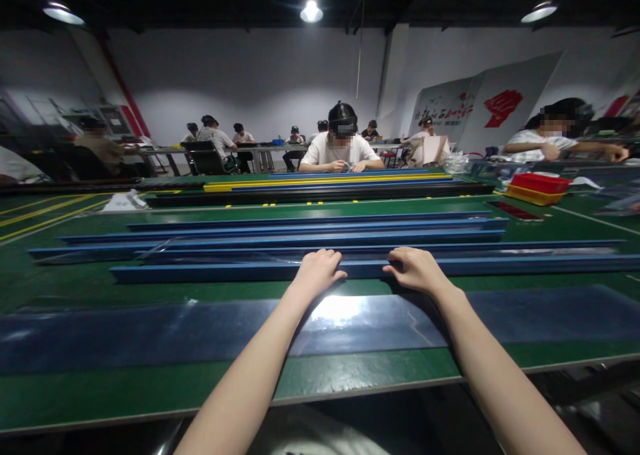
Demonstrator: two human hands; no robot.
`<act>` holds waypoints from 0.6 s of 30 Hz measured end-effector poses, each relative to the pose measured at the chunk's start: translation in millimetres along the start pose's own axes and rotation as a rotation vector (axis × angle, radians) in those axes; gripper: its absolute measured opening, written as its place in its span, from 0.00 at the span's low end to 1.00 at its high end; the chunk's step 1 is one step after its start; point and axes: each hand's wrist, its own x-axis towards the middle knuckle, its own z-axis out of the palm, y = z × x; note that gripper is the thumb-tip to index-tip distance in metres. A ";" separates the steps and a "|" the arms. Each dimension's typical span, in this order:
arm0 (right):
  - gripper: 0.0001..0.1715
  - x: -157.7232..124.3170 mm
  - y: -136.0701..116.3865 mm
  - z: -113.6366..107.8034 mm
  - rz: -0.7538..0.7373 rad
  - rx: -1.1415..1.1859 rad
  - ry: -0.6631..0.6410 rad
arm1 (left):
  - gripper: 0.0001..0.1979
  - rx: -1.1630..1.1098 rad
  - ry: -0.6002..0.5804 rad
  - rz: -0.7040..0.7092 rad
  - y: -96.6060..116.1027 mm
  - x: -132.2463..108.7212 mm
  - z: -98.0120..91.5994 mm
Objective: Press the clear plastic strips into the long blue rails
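A long blue channel strip (200,273) lies across the green table in front of me. My left hand (319,270) is closed over its near wall, fingers on the far side and thumb towards me. A short way to the right, my right hand (416,268) grips the same strip with curled fingers. Its fingertips are partly hidden. Between my forearms and the strip, a wide, clear, bluish plastic sheet (150,335) lies flat, with a bright lamp reflection on it.
Behind the held strip lie several more blue channel strips (350,225). Beyond them are yellow strips (260,183) and black strips (190,199). A red bin (540,183) and a dark, flat, phone-like object (517,210) lie at the right. A co-worker (340,145) sits opposite.
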 end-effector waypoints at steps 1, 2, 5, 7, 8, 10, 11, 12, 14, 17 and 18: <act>0.13 0.0 -0.2 -0.1 0.000 -0.001 0.001 | 0.13 0.005 0.003 0.002 0.1 0.0 0.0; 0.13 0.0 -0.3 -0.1 0.000 -0.001 0.001 | 0.13 0.008 0.004 0.002 0.2 0.0 0.0; 0.12 -0.2 -0.4 0.2 0.005 0.005 -0.001 | 0.13 0.009 0.001 0.002 0.4 -0.1 0.2; 0.12 -0.5 -0.2 0.5 0.008 0.014 -0.006 | 0.12 0.004 0.000 0.000 0.4 -0.1 0.5; 0.13 -0.7 -0.1 0.7 0.008 0.017 -0.006 | 0.12 0.002 0.002 0.001 0.4 -0.1 0.7; 0.13 -1.2 0.0 1.0 0.005 0.021 -0.003 | 0.13 0.003 0.006 0.004 0.4 -0.1 0.9; 0.13 -1.5 -0.1 1.2 0.004 0.024 0.000 | 0.13 0.005 0.008 0.007 0.5 -0.2 0.9; 0.13 -1.8 -0.2 1.3 0.003 0.027 0.004 | 0.13 0.009 0.009 0.010 0.6 -0.3 0.9; 0.13 -2.1 -0.9 1.3 -0.001 0.034 0.006 | 0.13 0.016 0.012 0.015 0.9 -0.8 0.7; 0.14 -1.7 -4.0 0.9 -0.018 0.042 -0.005 | 0.12 0.015 0.014 0.018 1.2 -1.2 0.0; 0.14 -1.4 -5.5 0.8 -0.024 0.042 -0.011 | 0.12 0.015 0.013 0.020 1.2 -1.1 -0.2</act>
